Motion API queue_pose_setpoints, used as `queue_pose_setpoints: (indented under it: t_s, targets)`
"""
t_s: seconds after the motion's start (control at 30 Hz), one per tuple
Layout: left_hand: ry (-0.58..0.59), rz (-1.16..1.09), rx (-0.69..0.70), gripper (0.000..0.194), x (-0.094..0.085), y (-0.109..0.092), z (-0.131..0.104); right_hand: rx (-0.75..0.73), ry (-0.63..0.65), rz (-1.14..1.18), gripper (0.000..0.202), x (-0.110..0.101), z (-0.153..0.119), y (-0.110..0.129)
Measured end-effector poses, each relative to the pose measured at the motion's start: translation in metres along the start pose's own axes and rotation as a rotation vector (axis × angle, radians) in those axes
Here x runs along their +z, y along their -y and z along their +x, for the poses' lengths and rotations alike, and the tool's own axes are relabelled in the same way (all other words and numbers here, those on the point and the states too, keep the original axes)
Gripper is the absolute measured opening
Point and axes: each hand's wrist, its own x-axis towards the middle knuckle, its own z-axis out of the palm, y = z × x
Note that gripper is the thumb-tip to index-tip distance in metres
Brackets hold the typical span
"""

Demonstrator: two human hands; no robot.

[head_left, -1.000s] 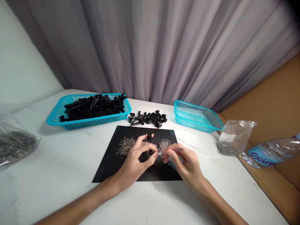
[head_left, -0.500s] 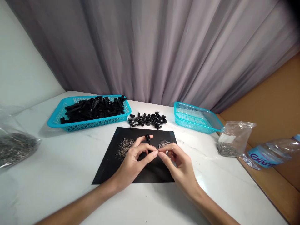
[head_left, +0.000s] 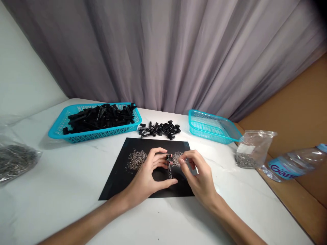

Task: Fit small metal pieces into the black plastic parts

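Between the thumb and fingers of my left hand [head_left: 150, 170] is a slim black plastic part [head_left: 169, 166], held upright over the black sheet [head_left: 114, 180]. My right hand [head_left: 199, 170] is just to its right, thumb and index fingertip pinched together; anything between them is too small to make out. One pile of small metal pieces [head_left: 136, 159] lies left of my left hand's fingers. A second pile of small metal pieces [head_left: 176, 158] is beside my right fingertips, partly hidden by them.
A blue basket [head_left: 102, 132] of black parts stands back left. Loose black parts [head_left: 163, 129] lie behind the sheet. Back right are a blue basket [head_left: 214, 136], a bag of metal pieces [head_left: 251, 153] and a bottle [head_left: 286, 166]. Another bag [head_left: 17, 160] sits far left.
My hands have moved apart from their touching fingertips. The black part now shows at full length in my left hand, turned more upright, with the left thumb lower.
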Motion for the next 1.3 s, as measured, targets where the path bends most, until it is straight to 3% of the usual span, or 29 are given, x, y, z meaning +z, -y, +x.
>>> queue_pose_setpoints:
  t_s: [0.1, 0.27, 0.6, 0.93, 1.3]
  targets:
    - [0.03, 0.065, -0.016, 0.089, 0.0, 0.002, 0.0, -0.083, 0.07, -0.052, 0.013, 0.002, -0.003, -0.012]
    - [0.064, 0.193, -0.014, 0.068, 0.0, -0.003, 0.0, -0.126, 0.115, -0.075, 0.017, 0.009, -0.008, -0.02]
    - [0.047, 0.304, 0.006, 0.065, 0.001, -0.007, -0.002, -0.291, 0.09, -0.249, 0.021, 0.007, -0.005, -0.014]
    - [0.034, 0.339, 0.12, 0.063, 0.002, -0.003, -0.004, -0.419, 0.203, -0.406, 0.025, -0.001, -0.001, -0.006]
    - [0.059, 0.299, 0.129, 0.064, 0.005, -0.003, -0.003, -0.312, 0.337, -0.332, 0.017, -0.015, 0.003, 0.003]
